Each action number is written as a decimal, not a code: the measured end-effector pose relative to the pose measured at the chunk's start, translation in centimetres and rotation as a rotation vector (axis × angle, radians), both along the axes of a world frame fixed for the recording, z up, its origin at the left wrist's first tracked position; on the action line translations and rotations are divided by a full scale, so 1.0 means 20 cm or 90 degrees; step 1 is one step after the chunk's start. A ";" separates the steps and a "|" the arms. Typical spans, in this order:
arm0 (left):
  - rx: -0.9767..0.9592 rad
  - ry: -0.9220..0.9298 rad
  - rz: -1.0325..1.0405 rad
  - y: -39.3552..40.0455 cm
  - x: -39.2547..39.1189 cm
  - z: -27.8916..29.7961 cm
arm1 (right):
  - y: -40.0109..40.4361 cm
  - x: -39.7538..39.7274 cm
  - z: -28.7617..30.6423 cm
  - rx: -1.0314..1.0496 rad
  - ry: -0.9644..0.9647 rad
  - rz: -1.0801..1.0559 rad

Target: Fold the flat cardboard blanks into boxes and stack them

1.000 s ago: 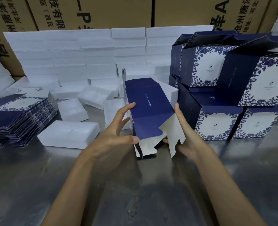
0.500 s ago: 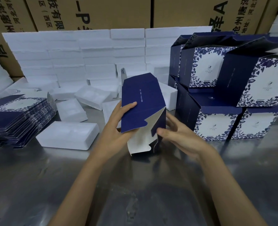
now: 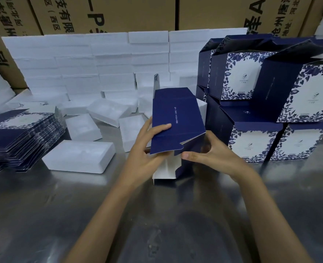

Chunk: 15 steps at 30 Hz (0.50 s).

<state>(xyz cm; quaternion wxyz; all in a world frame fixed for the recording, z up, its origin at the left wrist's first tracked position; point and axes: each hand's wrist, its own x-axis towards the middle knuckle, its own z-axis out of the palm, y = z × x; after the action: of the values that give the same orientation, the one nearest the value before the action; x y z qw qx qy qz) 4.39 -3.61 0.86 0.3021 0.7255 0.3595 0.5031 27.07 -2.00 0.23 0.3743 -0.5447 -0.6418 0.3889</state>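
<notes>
A half-folded navy box (image 3: 175, 118) stands tilted at the table's middle, its bottom end toward me, a white inner flap hanging down to the tabletop. My left hand (image 3: 147, 149) grips its left side, thumb on the navy panel. My right hand (image 3: 211, 154) holds the right side, fingers pressing a navy bottom flap inward. A pile of flat navy blanks (image 3: 18, 137) lies at the left. Folded navy and white floral boxes (image 3: 270, 111) are stacked two high at the right.
White foam trays (image 3: 79, 156) lie loose on the steel table (image 3: 156, 215) left of the box, and more are stacked in a wall (image 3: 92, 65) behind. Brown printed cartons (image 3: 119, 14) stand at the back.
The box has swung from leaning right to more upright. My right hand came from under the right flaps to the front and pushed the side flap in; the white flaps are mostly tucked.
</notes>
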 end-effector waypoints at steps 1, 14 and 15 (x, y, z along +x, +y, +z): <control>-0.001 -0.005 0.009 0.00 0.00 0.00 | 0.00 -0.01 0.00 0.026 -0.015 -0.008; 0.038 0.022 0.083 -0.02 0.00 0.00 | 0.05 -0.10 -0.09 0.181 -0.334 -0.146; 0.040 0.019 0.086 -0.02 0.00 0.01 | 0.06 -0.08 -0.10 0.159 -0.349 -0.132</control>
<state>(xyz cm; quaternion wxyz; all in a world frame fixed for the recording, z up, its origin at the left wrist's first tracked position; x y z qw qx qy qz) 4.37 -3.97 0.98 0.2397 0.7161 0.3960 0.5225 25.39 -0.88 -1.67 0.2889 -0.6415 -0.7027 0.1059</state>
